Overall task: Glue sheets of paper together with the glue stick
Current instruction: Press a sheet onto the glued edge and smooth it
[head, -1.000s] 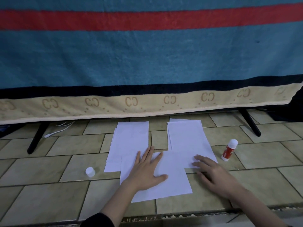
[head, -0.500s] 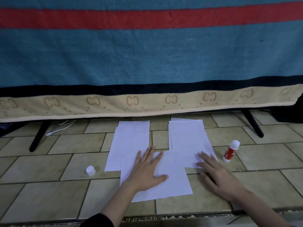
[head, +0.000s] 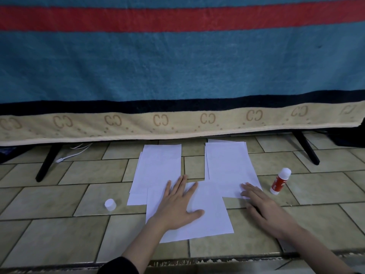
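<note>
Both arms reach in from the bottom of the frame. The left hand [head: 177, 206] lies flat, fingers spread and straight, palm pressing the front sheet [head: 209, 216] at lower centre. The right hand [head: 262, 204] lies low to its right, fingers straight, tips touching the near corner of the right stack [head: 227, 161]; it grips nothing. The left stack [head: 158, 165] sits partly under the front sheet. The glue stick [head: 280, 180] stands uncapped at right, beside the right stack; its cap [head: 110, 204] lies at lower left on the tiles [head: 59, 204].
</note>
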